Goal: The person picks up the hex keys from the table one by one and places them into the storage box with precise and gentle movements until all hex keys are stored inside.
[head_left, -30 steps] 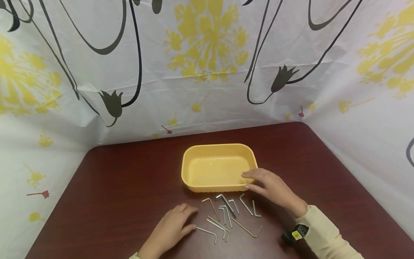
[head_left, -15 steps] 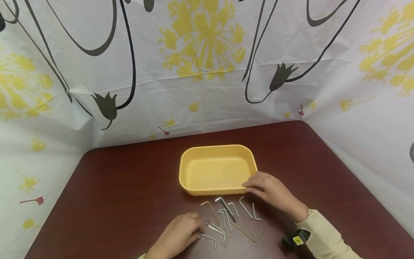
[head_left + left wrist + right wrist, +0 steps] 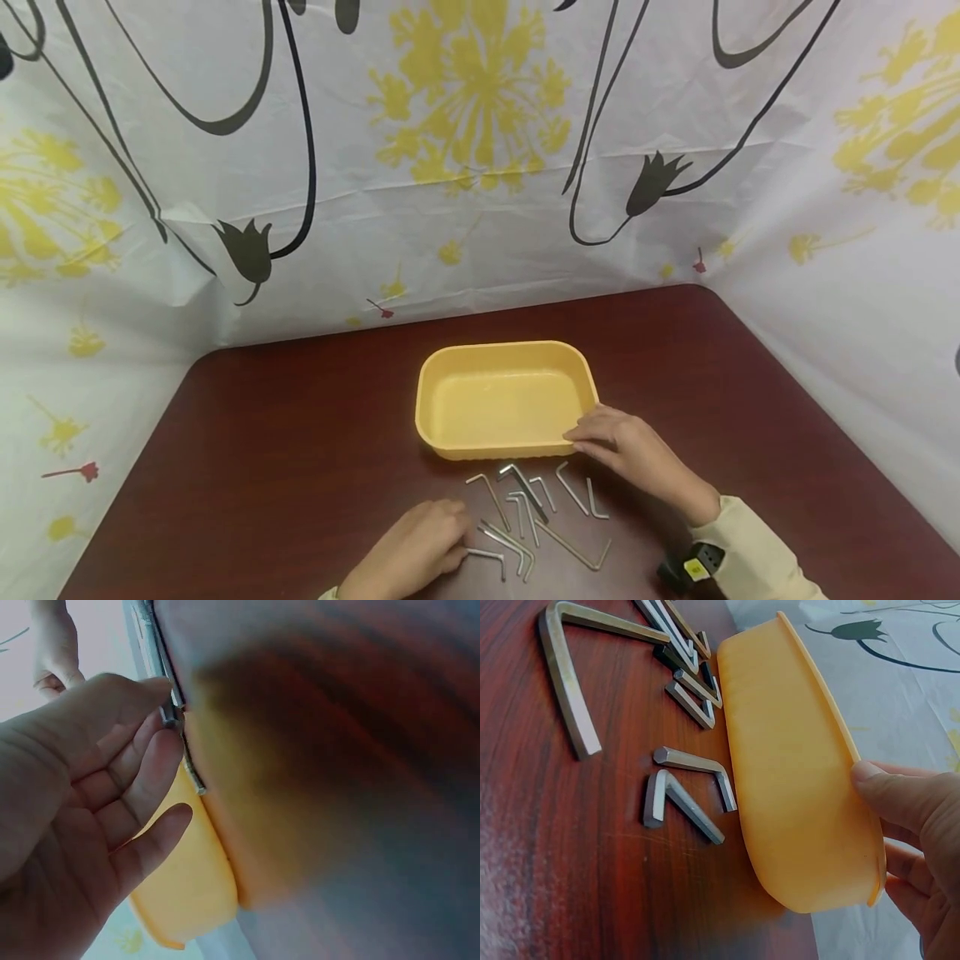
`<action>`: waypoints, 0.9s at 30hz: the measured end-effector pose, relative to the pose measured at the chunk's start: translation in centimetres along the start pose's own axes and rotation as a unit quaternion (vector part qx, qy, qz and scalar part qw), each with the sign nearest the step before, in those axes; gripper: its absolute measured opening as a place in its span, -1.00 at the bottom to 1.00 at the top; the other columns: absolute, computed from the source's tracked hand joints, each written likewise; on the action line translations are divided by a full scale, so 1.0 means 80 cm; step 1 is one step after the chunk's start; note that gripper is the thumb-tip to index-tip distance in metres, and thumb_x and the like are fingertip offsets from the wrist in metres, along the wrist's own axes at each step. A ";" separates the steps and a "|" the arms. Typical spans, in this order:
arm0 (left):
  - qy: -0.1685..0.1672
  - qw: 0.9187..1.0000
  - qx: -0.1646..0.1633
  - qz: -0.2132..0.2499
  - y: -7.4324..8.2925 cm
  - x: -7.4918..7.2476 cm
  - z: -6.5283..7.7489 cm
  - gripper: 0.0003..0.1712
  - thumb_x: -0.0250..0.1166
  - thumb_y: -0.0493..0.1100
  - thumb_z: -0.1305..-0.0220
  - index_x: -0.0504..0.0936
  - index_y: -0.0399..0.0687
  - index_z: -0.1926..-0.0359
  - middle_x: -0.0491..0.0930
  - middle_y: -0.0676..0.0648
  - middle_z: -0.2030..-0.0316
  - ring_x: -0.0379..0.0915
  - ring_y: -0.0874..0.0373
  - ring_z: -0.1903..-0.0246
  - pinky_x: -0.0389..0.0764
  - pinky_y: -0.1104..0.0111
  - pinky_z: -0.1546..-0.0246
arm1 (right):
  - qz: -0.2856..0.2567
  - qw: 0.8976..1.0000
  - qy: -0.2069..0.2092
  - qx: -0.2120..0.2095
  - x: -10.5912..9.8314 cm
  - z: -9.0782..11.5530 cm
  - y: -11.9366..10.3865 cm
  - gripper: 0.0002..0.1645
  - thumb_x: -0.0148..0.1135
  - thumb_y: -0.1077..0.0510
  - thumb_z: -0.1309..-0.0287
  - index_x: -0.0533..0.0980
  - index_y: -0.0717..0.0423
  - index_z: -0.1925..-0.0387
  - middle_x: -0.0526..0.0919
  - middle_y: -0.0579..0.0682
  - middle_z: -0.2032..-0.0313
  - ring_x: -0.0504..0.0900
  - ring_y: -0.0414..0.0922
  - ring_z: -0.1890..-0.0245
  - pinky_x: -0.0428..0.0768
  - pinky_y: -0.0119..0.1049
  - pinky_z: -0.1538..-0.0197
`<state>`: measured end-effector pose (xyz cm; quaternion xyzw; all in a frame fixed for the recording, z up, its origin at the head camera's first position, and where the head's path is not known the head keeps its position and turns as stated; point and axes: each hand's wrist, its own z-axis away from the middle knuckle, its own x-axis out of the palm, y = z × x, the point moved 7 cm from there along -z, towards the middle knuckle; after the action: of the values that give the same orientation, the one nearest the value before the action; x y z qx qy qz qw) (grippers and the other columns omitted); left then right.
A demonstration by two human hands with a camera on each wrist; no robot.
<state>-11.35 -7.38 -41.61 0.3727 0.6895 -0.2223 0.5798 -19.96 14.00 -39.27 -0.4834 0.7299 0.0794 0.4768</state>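
Observation:
My left hand (image 3: 412, 546) pinches the end of a silver hex key (image 3: 489, 553) between thumb and index finger; in the left wrist view the tip of that hex key (image 3: 169, 716) shows between them. The other fingers are loosely bent. My right hand (image 3: 641, 454) grips the near right corner of a yellow plastic bin (image 3: 495, 450), its thumb on the outside of the rim in the right wrist view. No contents show inside the bin. Several L-shaped hex keys (image 3: 576, 546) of different sizes lie loose on the table between my hands, in front of the bin.
The dark red-brown table (image 3: 300, 433) has rounded far corners. A white patterned sheet (image 3: 337, 292) hangs around its back and sides. A black strap device with a yellow label (image 3: 696, 568) sits at the right wrist.
My left hand has moved slightly right and its fingers have closed on the hex key's end. The right hand's fingers have come down onto the bin's rim and gripped it.

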 end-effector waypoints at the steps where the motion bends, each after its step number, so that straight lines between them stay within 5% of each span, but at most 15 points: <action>1: 0.003 1.000 0.002 -0.001 0.000 -0.002 0.000 -0.83 0.34 -0.23 0.16 0.51 0.14 0.59 0.32 0.22 0.58 0.35 0.34 0.51 0.37 0.53 0.45 | 0.001 1.000 0.001 0.001 0.000 0.000 0.000 -0.75 0.40 0.28 0.20 0.67 0.02 0.35 0.63 -0.19 0.33 0.57 -0.17 0.24 0.47 -0.26 0.08; 19: 0.034 0.999 0.014 0.012 -0.036 -0.074 -0.049 -0.87 0.28 -0.30 0.01 0.51 0.00 0.46 0.41 0.15 0.49 0.36 0.29 0.46 0.42 0.50 0.41 | -0.003 1.000 0.001 0.013 -0.001 0.000 0.004 -0.75 0.39 0.32 0.20 0.66 0.05 0.35 0.65 -0.16 0.33 0.60 -0.12 0.21 0.45 -0.04 0.01; 27: 0.062 0.997 0.028 0.026 -0.046 -0.093 -0.061 -0.87 0.28 -0.31 0.01 0.51 -0.03 0.44 0.43 0.12 0.47 0.35 0.28 0.45 0.42 0.47 0.39 | -0.002 1.000 -0.009 0.025 0.004 0.007 -0.002 -0.77 0.38 0.28 0.16 0.66 0.02 0.34 0.66 -0.18 0.31 0.60 -0.10 0.17 0.44 -0.04 -0.01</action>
<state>-16.93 -7.94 -33.78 0.4201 0.7078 -0.2025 0.5306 -19.48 14.04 -39.74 -0.4719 0.7262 0.0650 0.4956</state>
